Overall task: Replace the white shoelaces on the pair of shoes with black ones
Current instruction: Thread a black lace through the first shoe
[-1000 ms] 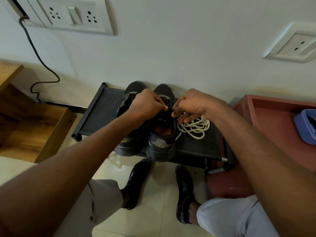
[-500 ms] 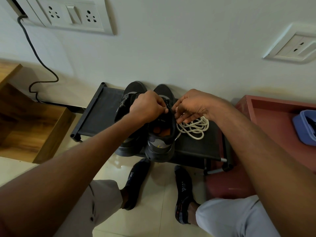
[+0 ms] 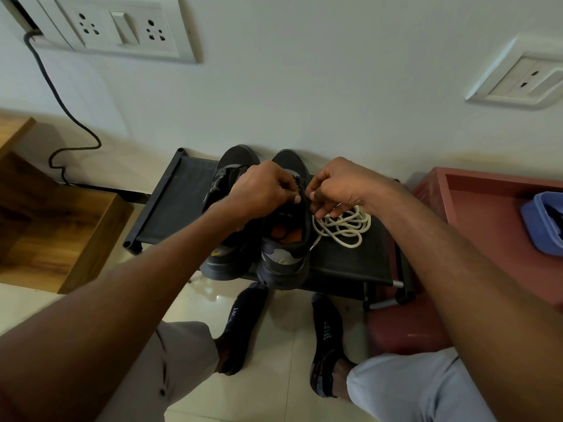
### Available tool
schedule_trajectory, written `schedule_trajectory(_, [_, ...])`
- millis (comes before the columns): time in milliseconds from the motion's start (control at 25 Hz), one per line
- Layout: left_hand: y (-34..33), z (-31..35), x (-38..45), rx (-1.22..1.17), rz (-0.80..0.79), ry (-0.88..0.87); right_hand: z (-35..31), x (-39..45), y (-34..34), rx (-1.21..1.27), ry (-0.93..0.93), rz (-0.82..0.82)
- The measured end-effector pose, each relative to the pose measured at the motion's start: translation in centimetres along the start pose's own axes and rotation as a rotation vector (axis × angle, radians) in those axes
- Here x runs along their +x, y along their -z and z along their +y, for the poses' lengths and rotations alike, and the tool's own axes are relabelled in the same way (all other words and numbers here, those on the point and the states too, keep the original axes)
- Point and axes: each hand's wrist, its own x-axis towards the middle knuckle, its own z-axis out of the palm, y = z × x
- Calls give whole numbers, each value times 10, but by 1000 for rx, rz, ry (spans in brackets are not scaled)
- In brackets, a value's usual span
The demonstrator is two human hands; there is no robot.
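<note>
- Two dark shoes stand side by side on a low black rack (image 3: 170,202), toes toward the wall at its far edge, heels overhanging its near edge.
- Left hand (image 3: 259,193) and right hand (image 3: 338,187) meet over the lacing area of the right-hand shoe (image 3: 283,248); each grip is curled tight, fingertips pressed together as if pinching a thin dark strand at the eyelets. I judge that strand to be the black lace (image 3: 300,185), though only a short piece shows between the hands.
- One heap of white laces (image 3: 344,226) lies loose on the rack just beside the right-hand shoe, toward the rack's right edge, with one tip touching the shoe's side. It is out of any shoe; whether it is one lace or both I cannot tell.
- No white shows on the left-hand shoe (image 3: 225,257); its upper looks dark, but the left forearm hides most of it, so whether it already has a black lace cannot be told.
- Done, by my reading: the white lacing is off at least the shoe in hand.
- Under way: threading or tightening black lace near the top eyelets of the right-hand shoe, which suggests that shoe is well along.
- Left, as a judgement: finish and tie this shoe, check or lace its partner, and clear the white heap.
- Socked feet (image 3: 243,327) rest on the tiled floor before the rack's near edge.
</note>
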Motion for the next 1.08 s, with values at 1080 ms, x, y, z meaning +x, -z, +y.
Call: schedule_trajectory(1080, [38, 50, -11, -740, -20, -340, -27, -27, 44, 800, 348, 352])
